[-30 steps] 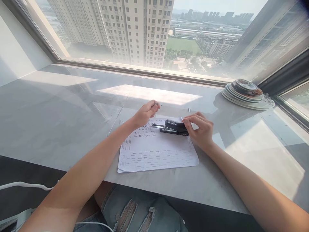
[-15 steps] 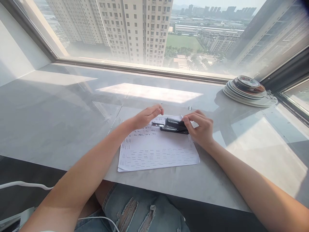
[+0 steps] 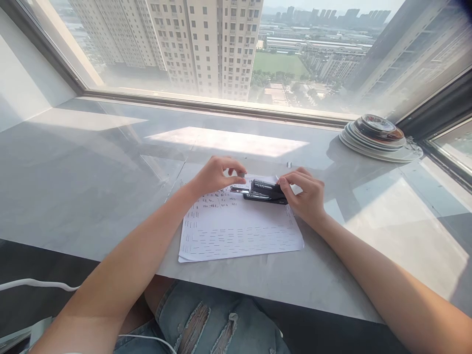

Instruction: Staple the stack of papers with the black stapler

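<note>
A black stapler [image 3: 266,191] lies over the top part of some white sheets of paper [image 3: 241,241], its metal staple tray [image 3: 239,190] sticking out to the left. My right hand [image 3: 304,194] is closed on the stapler's right end, thumb and forefinger pinched there. Just above the tray, my left hand [image 3: 217,174] pinches a small grey strip of staples [image 3: 242,174] between thumb and forefinger. Handwriting and rows of short dashes cover the top sheet. Beyond the stapler, a small silvery piece [image 3: 289,164] rests on the tabletop.
Plates and bowls stand stacked [image 3: 379,140] at the back right of the grey counter [image 3: 81,182], near the window frame. A white cable [image 3: 37,282] hangs at the lower left. My knees are below the counter's front edge.
My left hand has turned and shifted slightly left, so the staple strip between its fingertips now shows. My right hand and the stapler are nearly unmoved.
</note>
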`<state>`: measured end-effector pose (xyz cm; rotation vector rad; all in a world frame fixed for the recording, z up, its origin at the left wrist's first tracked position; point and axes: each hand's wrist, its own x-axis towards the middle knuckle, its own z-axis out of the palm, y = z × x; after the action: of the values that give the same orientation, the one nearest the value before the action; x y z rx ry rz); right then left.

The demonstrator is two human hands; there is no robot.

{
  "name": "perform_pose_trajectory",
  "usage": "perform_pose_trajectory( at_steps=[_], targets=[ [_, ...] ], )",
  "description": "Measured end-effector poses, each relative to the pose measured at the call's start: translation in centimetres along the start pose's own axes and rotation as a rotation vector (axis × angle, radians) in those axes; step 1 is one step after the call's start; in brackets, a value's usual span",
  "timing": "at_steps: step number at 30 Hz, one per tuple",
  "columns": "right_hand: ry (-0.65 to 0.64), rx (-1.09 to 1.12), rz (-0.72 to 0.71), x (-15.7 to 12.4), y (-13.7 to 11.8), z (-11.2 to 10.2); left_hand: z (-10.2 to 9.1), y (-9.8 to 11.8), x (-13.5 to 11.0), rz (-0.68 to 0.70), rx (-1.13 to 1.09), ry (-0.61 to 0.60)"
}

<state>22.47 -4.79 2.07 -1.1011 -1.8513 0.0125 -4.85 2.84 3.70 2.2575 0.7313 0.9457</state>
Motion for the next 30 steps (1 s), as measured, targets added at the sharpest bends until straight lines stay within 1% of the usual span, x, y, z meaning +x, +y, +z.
perform_pose_trajectory(
  at_steps=[4, 8, 12, 16, 22, 26, 30],
  targets=[
    [0.001, 0.009, -0.002, 0.0, -0.1, 0.0, -0.1, -0.2, -0.2, 0.100, 0.120, -0.132],
    [0.002, 0.011, 0.000, 0.0, -0.1, 0.0, 0.1, 0.0, -0.3, 0.101, 0.213, -0.196],
    [-0.009, 0.013, 0.013, 0.1, -0.2, 0.0, 0.4, -0.1, -0.2, 0.120, 0.237, -0.198],
    [-0.022, 0.009, 0.039, 0.2, -0.4, -0.1, 0.9, -0.2, -0.2, 0.137, 0.215, -0.194],
    [-0.022, 0.011, 0.046, 0.1, -0.3, 0.0, 1.5, 0.4, -0.2, 0.083, 0.181, -0.198],
    [-0.024, 0.020, 0.042, 0.0, -0.2, 0.0, 1.6, 0.3, -0.2, 0.047, 0.135, -0.212],
    [-0.017, 0.025, 0.022, 0.0, -0.2, 0.0, 1.7, 0.0, -0.2, 0.035, 0.177, -0.225]
  ],
)
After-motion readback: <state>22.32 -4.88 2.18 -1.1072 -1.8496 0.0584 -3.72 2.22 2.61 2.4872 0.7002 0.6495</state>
